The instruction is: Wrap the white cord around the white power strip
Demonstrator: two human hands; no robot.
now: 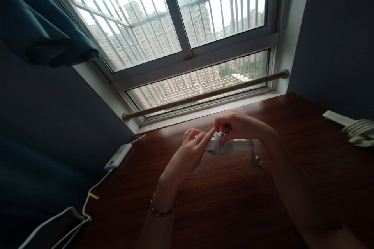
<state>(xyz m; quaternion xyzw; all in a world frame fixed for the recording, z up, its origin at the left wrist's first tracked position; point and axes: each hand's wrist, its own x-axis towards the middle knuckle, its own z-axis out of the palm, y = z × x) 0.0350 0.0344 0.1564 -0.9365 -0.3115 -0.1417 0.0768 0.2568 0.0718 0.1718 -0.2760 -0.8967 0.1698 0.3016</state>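
A white power strip (pixel 242 145) lies just above or on the dark wooden table, with its grey-white cord (pixel 224 148) wound several times around it. My left hand (pixel 194 144) grips the strip's left end, fingers closed over it. My right hand (pixel 238 124) pinches a loop of the cord near the middle of the coil. At the strip's right end the plug (pixel 256 161) hangs with its metal prongs pointing right. The part of the strip under my left fingers is hidden.
The wooden table (pixel 222 206) reaches to the window sill. Another white power strip with wound cord (pixel 360 130) lies at the right edge. On the left are a white power bank (pixel 118 156) and a white cable (pixel 86 202). A rail (pixel 204 95) crosses the window.
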